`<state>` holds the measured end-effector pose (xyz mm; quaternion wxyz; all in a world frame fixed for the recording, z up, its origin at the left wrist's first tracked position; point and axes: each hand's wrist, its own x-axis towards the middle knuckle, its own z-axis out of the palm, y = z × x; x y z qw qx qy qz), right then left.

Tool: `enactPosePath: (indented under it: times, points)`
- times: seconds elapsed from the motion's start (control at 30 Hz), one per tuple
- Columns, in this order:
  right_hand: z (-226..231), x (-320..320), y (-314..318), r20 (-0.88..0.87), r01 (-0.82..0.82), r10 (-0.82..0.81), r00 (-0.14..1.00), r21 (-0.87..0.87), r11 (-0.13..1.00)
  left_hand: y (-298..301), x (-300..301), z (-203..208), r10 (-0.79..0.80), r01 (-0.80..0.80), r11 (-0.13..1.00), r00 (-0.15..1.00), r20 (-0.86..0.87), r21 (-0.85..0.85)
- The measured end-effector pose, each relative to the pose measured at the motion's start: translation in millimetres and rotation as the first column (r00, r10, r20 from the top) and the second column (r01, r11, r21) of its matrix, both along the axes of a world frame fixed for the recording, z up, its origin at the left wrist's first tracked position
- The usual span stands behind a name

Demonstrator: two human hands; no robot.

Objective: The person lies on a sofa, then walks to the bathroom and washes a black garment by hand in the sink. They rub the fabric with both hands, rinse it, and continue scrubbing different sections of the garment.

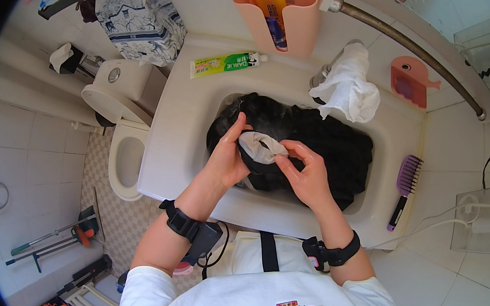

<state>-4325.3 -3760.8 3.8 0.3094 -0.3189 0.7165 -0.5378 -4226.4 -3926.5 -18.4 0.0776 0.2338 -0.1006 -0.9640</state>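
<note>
Over the white sink, both my hands hold a small black cloth piece with a pale grey inner side, its round opening facing up. It may be a sock or a cuff; I cannot tell which. My left hand cups its left side, thumb up along the edge. On the right, my right hand pinches the pale rim between thumb and fingers. Black wet clothing fills the basin beneath and behind my hands. Whether the held piece joins that clothing is hidden.
A white cloth drapes over the faucet. On the sink's rim lie a green and yellow toothpaste tube and a purple hairbrush. Behind stands a pink holder; a metal bar crosses above. The toilet is at left.
</note>
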Motion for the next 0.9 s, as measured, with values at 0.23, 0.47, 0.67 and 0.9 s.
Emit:
enactPosePath:
  times: [0.23, 0.47, 0.67, 0.9]
  points:
    - [17.2, 2.1, 0.3, 0.07, 0.226, -0.218, 0.973, -0.128, 0.966, 13.8, -3.0, 28.1, 0.007, -0.004, 0.997, 0.999, 0.038, -0.079]
    - [39.5, -10.3, 2.5, 0.487, 0.421, -0.274, 0.829, -0.223, 0.879, 16.8, -2.6, 31.2, -0.089, 0.175, 0.892, 0.972, 0.216, -0.418]
    - [60.1, -17.6, 7.2, 0.918, 0.503, -0.118, 0.378, -0.096, 0.859, 17.7, 7.6, 28.1, -0.181, 0.181, 0.74, 0.981, 0.067, -0.647]
    - [60.0, -18.3, 8.9, 0.945, 0.407, -0.033, 0.325, -0.109, 0.907, 27.9, 3.6, 53.3, -0.264, 0.31, 0.494, 0.944, 0.199, -0.812]
